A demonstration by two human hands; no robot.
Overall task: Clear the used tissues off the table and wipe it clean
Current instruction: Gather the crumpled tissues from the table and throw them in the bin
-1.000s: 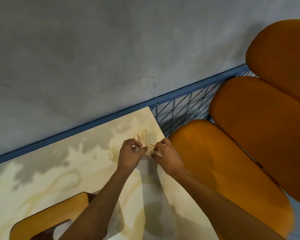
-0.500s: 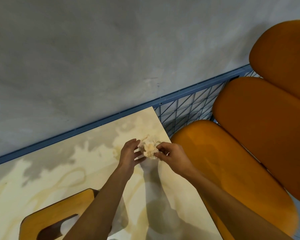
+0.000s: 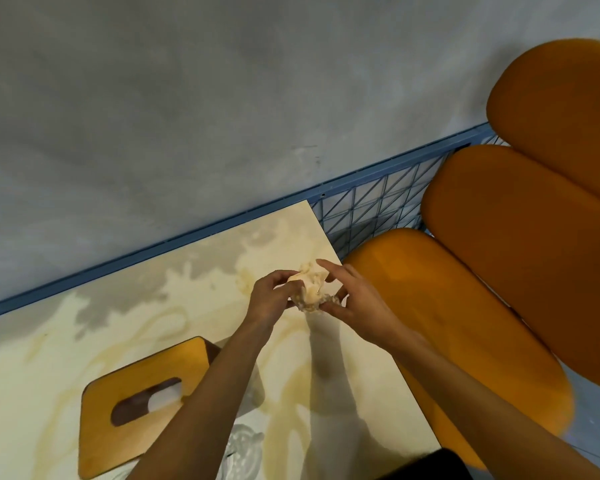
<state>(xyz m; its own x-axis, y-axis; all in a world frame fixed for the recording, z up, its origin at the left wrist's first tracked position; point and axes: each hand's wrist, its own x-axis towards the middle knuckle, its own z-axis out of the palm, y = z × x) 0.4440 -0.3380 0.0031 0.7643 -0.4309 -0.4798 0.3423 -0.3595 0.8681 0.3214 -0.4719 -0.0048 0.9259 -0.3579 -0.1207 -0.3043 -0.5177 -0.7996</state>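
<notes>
A crumpled, stained tissue is held just above the far right corner of the pale table. My left hand pinches its left side. My right hand cups its right side, with the index finger stretched over the top and the thumb underneath. Brownish smears run across the tabletop. Another crumpled white tissue lies near the front edge, partly behind my left forearm.
A wooden tissue box with an oval slot stands at the front left of the table. Orange seat cushions flank the table's right edge. A blue wire-grid rail and a grey wall run along the back.
Both hands have lifted the tissue off the corner and drawn it a little toward me. My right fingers have spread around it, and the tissue box has come further into view.
</notes>
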